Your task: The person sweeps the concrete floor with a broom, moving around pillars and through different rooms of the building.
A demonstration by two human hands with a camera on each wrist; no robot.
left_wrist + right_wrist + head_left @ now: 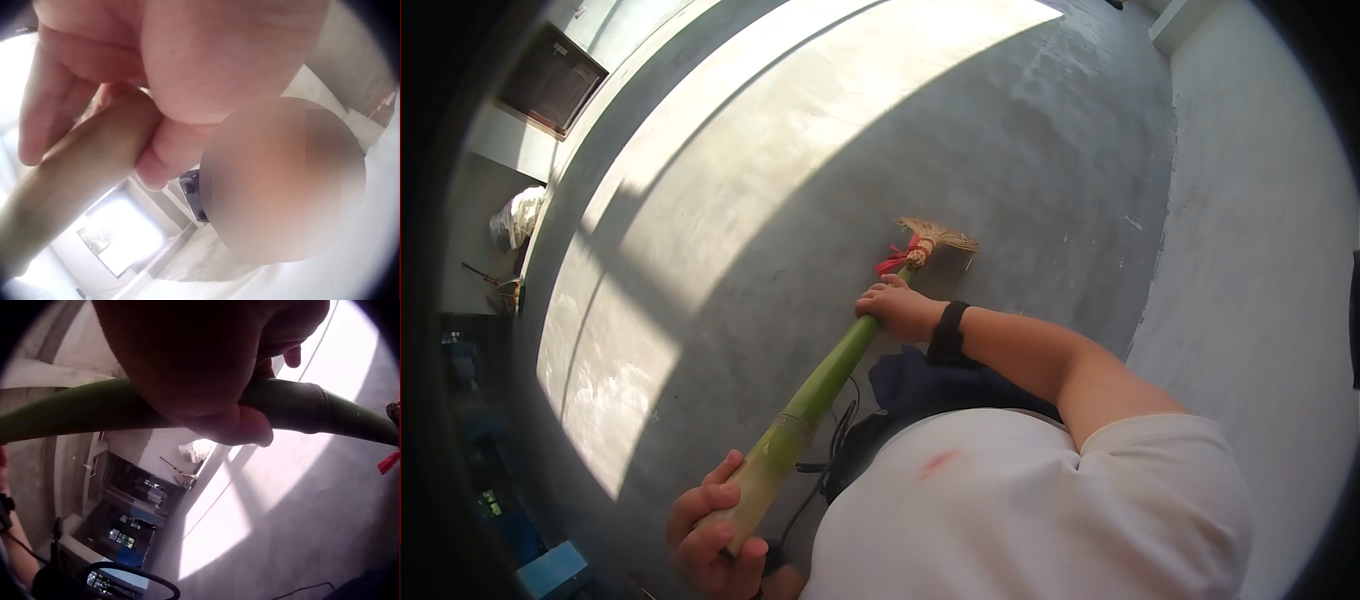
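A broom with a green bamboo handle (833,375) slants across the head view. Its straw head (941,237), tied with a red strip (892,261), is at the far end over the floor. My right hand (903,309), with a black strap at the wrist, grips the handle close to the straw. At the pale near end of the handle, my left hand (708,525) holds it between fingers and thumb. In the left wrist view the handle's end (134,115) lies against the palm. The right wrist view shows the thumb (253,427) along the bamboo.
Grey concrete floor (1040,150) spreads ahead, with a bright sunlit patch (730,150). A white wall (1250,220) runs along the right. At the left are a white bag (518,218) and a blue box (552,569). A black cable (840,432) hangs beside my body.
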